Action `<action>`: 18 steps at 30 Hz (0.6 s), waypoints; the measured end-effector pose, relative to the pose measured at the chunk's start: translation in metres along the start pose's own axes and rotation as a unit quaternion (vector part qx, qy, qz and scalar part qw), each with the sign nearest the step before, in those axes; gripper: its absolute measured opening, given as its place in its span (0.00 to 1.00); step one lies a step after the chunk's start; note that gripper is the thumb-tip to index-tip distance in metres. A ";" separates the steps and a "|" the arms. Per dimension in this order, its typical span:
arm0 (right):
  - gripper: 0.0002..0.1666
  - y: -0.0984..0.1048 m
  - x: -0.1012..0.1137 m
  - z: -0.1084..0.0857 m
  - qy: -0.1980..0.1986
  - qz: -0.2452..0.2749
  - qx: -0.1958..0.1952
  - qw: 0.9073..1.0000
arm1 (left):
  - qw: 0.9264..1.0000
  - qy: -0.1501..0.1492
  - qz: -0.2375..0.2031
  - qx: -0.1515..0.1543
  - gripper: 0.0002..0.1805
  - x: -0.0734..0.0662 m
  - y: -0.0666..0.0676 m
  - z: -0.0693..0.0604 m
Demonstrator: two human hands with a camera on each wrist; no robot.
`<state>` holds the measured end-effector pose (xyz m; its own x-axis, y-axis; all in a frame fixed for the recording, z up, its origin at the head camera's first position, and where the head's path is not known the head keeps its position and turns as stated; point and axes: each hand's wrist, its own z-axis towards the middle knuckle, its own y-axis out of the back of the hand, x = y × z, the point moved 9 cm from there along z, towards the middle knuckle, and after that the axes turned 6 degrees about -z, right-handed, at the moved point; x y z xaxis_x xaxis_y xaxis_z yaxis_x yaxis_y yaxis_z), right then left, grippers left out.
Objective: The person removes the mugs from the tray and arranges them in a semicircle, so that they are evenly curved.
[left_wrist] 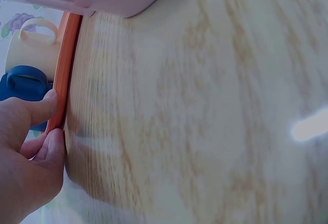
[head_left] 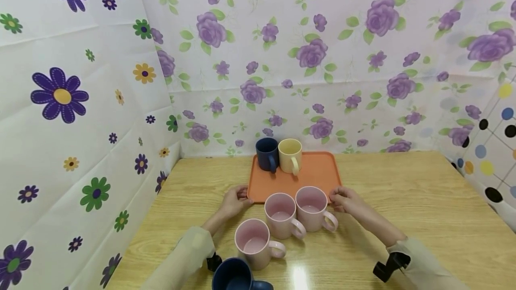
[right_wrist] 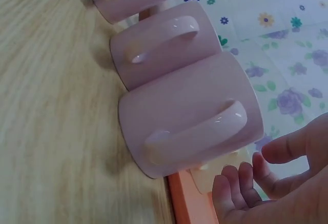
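Between my hands, on the counter [head_left: 387, 178], lies the orange tray [head_left: 314, 176], with a navy mug [head_left: 265, 158] and a yellow mug [head_left: 287, 163] at its far side. My left hand [head_left: 234, 202] pinches its rim; my right hand [head_left: 350, 200] sits by the near-right corner, fingers loosely bent, gripping nothing I can see, and I cannot tell whether it touches. Lifting with that uneven hold could tip both mugs; pulling the tray toward me could shove the pink mug [head_left: 309, 219] just beside my right fingers.
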<state>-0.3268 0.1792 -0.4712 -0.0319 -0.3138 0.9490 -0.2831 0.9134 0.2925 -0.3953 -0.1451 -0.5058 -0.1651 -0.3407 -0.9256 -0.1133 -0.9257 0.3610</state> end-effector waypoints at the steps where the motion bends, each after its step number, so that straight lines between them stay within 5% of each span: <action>1: 0.12 0.001 0.002 0.002 0.002 0.000 0.000 1.000 | 1.000 -0.002 0.003 -0.001 0.28 0.006 0.000 0.002; 18: 0.14 0.005 0.030 0.034 0.011 -0.046 -0.002 0.999 | 1.000 0.000 0.010 -0.003 0.27 0.002 0.000 -0.001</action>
<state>-0.3616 0.1661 -0.4452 0.0158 -0.3914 0.9201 -0.2804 0.8815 0.3799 -0.3949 -0.1460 -0.5078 -0.1678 -0.3595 -0.9179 -0.1043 -0.9195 0.3791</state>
